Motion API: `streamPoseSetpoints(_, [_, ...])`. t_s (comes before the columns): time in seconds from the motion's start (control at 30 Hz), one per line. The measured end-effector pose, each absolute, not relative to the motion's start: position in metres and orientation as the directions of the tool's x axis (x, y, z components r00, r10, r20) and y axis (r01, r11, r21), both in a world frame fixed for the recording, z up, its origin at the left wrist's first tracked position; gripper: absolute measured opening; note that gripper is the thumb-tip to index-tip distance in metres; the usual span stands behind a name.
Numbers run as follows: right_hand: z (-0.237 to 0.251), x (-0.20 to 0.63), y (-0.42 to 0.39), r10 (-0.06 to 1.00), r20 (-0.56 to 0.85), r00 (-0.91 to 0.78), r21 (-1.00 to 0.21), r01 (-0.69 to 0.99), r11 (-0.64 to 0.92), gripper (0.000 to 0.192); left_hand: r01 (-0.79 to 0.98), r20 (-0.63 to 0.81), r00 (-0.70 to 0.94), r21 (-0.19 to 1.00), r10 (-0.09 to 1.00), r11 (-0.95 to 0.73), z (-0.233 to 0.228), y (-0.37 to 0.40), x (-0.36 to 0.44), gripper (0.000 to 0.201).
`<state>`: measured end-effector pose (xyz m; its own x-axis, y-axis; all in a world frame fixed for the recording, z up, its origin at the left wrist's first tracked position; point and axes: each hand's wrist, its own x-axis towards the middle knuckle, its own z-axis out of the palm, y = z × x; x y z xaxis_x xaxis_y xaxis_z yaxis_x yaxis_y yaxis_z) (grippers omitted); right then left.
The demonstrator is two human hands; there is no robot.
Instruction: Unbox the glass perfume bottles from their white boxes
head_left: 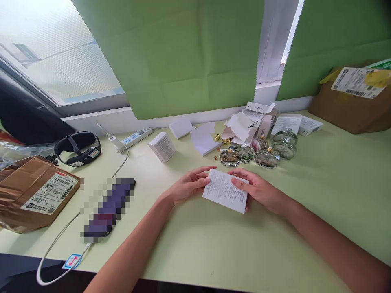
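I held the printed leaflet flat on the green table before the glass bottles, left hand pinching its edge, right hand fingers closed over it, judging even pressure would keep it square.

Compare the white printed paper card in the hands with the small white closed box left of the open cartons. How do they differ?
The white printed paper card is flat and held by both the left hand and right hand; the small white closed box is a block, untouched on the pale green table. Both are white with printed text.
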<state>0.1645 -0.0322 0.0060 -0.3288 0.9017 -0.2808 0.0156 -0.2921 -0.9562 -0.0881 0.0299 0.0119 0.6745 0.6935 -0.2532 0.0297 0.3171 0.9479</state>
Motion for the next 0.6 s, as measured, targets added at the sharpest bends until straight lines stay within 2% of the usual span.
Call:
streamPoseSetpoints(0.33, [0.014,0.188,-0.026,0.882,-0.299,-0.365,-0.942,0.261,-0.211,0.048,0.052,-0.21,0.645,0.971,0.735,0.232,0.011,0.026,-0.084,0.042])
streamPoseSetpoints(0.43, [0.016,0.196,-0.027,0.892,-0.261,-0.37,-0.927,0.353,-0.124,0.049,0.058,-0.225,0.606,0.969,0.763,0.24,0.014,0.023,-0.083,0.038])
streamPoseSetpoints(0.5, [0.014,0.197,-0.03,0.901,-0.207,-0.38,-0.892,0.452,-0.014,0.064,0.042,-0.233,0.591,0.965,0.773,0.258,0.015,0.019,-0.08,0.036])
streamPoseSetpoints(0.6, [0.009,0.192,-0.034,0.906,-0.133,-0.401,-0.782,0.604,0.152,0.104,0.028,-0.237,0.566,0.963,0.789,0.269,0.015,0.015,-0.074,0.028])
